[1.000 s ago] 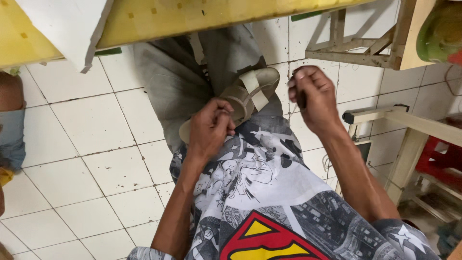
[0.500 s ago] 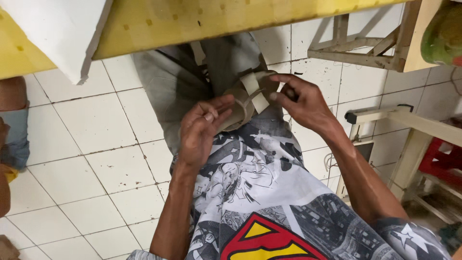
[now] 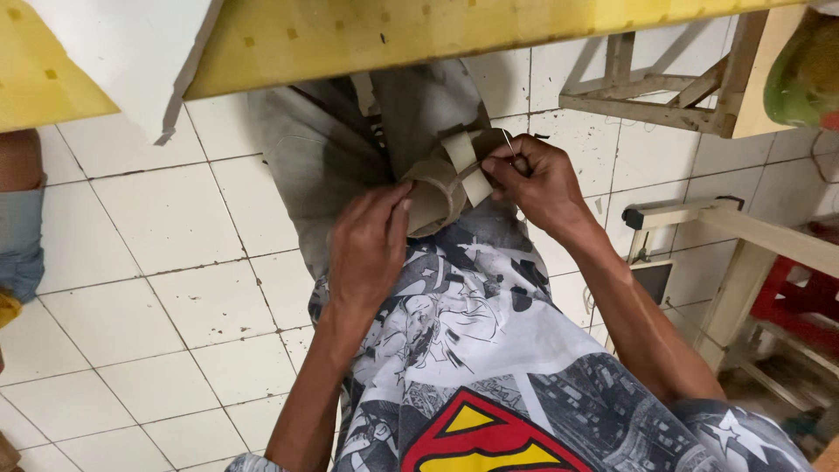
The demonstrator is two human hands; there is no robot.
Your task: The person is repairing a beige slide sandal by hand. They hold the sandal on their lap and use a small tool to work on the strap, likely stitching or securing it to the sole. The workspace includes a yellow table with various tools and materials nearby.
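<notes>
A beige sandal [image 3: 434, 199] with pale straps [image 3: 461, 160] rests on my lap, against grey trousers [image 3: 323, 157]. My left hand [image 3: 367, 249] grips the sandal's rounded end from below. My right hand [image 3: 535, 179] pinches a thin needle [image 3: 509, 142] at the strap on the sandal's far side. A printed comic-pattern shirt [image 3: 472, 350] fills the lower middle of the view.
A yellow table edge [image 3: 393, 35] and a white sheet [image 3: 131, 52] hang over the top. White floor tiles [image 3: 157, 262] lie on the left, where another person's leg [image 3: 19, 218] shows. A wooden frame [image 3: 664, 87], a pale bench [image 3: 743, 236] and a red crate [image 3: 804, 297] stand on the right.
My right hand has come down from the upper right onto the sandal's strap. The left hand has slid along the sandal and holds its rounded end.
</notes>
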